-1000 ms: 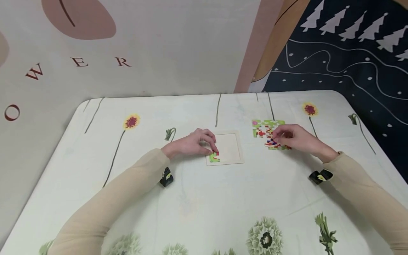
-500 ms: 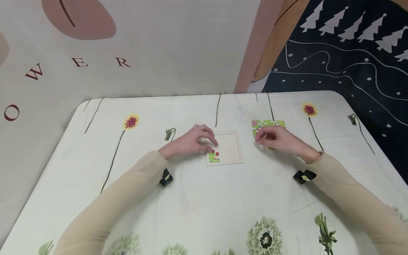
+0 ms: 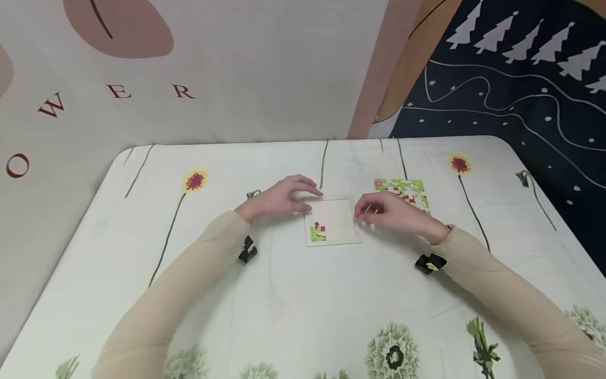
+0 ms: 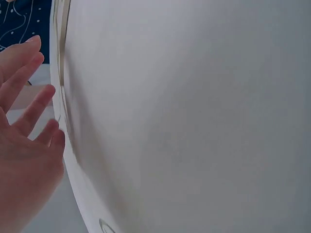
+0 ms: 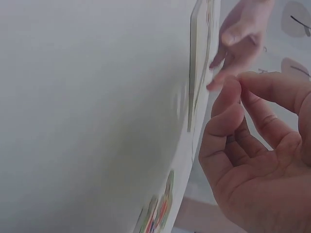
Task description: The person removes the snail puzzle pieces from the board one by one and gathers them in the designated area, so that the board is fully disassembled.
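A pale square puzzle tray (image 3: pixel 358 231) lies at the table's middle, with a few green and red pieces (image 3: pixel 318 233) set in its near-left corner. My left hand (image 3: pixel 303 196) rests at the tray's far-left corner with its fingers straight and spread, holding nothing; the left wrist view shows those fingers (image 4: pixel 29 104) fanned out. My right hand (image 3: pixel 366 211) hovers at the tray's right edge, fingers curled, thumb and forefinger pinched on a small pale puzzle piece that barely shows. The right wrist view shows that pinch (image 5: pixel 235 90) close up. Loose colourful pieces (image 3: pixel 406 189) lie behind the right hand.
The table (image 3: pixel 303 316) carries a pale cloth printed with flowers. A beige wall with red letters stands behind it, and a dark curtain with white trees (image 3: pixel 521 79) hangs at the right. Black wrist cameras (image 3: pixel 248 250) sit on both beige sleeves.
My right hand left the pile of loose pieces and moved left to the tray's right edge. My left hand lifted off the placed pieces and slid to the tray's far-left corner.
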The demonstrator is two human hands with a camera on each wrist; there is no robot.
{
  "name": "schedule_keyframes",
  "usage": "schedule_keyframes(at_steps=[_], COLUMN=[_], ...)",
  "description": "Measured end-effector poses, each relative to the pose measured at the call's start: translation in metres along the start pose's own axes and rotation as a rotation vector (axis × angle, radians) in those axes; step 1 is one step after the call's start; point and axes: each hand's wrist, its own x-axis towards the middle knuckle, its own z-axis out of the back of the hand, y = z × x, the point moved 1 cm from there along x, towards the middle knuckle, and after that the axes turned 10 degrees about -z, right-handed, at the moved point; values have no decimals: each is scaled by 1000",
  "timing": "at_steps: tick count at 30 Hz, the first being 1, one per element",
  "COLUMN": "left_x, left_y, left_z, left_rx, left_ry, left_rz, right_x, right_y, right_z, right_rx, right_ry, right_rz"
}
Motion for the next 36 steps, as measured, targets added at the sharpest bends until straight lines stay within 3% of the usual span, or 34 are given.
schedule_keyframes(at_steps=[9, 18, 26, 36], left_x=[2, 2, 1, 0], left_y=[3, 8, 10, 7], left_z=[5, 3, 2, 3], left_rx=[-22, -18, -45, -60], left_ry=[78, 162, 161, 158], left_rz=[25, 23, 4, 27], right_x=[9, 23, 33, 35], right_y=[11, 21, 27, 29], right_z=[-15, -27, -39, -43], right_rx=[3, -44, -85, -100], right_ry=[70, 132, 162, 163], right_rz=[-11, 32, 48, 59])
